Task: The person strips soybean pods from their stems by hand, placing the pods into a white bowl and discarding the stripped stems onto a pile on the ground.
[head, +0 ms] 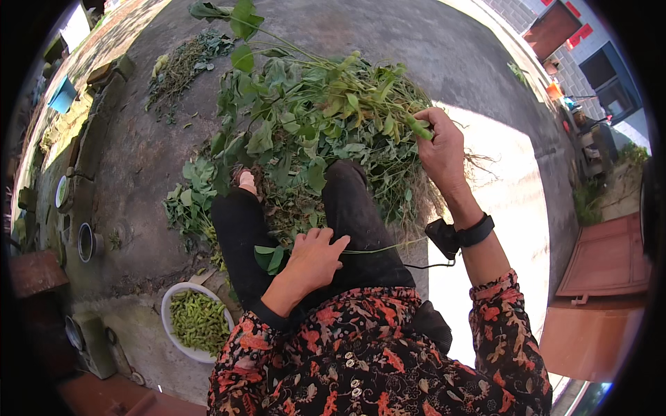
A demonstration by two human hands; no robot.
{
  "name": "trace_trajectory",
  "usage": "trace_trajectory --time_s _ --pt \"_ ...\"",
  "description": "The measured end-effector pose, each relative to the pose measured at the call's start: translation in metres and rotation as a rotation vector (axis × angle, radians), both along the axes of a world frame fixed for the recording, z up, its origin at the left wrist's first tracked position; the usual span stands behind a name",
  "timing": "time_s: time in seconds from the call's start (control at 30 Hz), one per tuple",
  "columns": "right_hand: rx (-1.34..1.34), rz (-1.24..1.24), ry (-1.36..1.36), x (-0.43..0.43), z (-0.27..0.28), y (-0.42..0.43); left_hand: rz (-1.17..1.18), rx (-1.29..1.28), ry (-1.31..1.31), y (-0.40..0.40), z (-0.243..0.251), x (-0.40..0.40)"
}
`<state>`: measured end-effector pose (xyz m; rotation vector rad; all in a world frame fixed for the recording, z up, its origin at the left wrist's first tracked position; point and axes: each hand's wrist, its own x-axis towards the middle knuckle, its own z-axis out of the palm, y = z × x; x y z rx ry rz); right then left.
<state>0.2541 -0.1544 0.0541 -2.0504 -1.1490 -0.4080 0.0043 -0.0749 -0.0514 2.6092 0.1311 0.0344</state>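
Note:
My right hand [439, 148] is raised right of the heap, its fingers closed around green soybean pods [419, 127] at the end of a podded soybean plant [346, 93]. That plant stretches up and left across the pile, leaves at its far end. Over my lap is my left hand [315, 255], thumb and forefinger around a thin green stem [382, 250]. The stem runs right past my thigh, and broad leaves [268, 257] show on the hand's other side. A large heap of uprooted soybean plants [291, 130] lies before and between my legs, roots mostly to the right.
A white basin [165, 312] filled with picked pods [197, 320] stands on the concrete at lower left. Beyond the heap lies a smaller pile of stripped stalks [190, 65]. A metal pot [89, 242] sits by the low wall [101, 125]. Reddish metal panels [603, 255] stand at right.

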Motion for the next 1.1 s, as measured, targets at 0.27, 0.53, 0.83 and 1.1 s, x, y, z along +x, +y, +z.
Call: trace_trajectory --time_s 0.27,0.53,0.83,1.1 --pt "-0.125 0.255 -0.369 -0.043 -0.007 0.009 0.428 0.223 -0.705 0.051 0.087 0.025" --pt "-0.080 0.171 -0.270 -0.053 -0.019 0.011 0.492 -0.026 -0.459 0.033 0.030 0.013" --pt "-0.133 0.252 -0.314 -0.062 -0.020 0.013 0.562 0.083 -0.630 0.036 0.068 0.007" --pt "-0.105 0.426 -0.431 -0.086 -0.025 0.023 0.450 -1.299 -0.195 0.025 0.066 0.030"
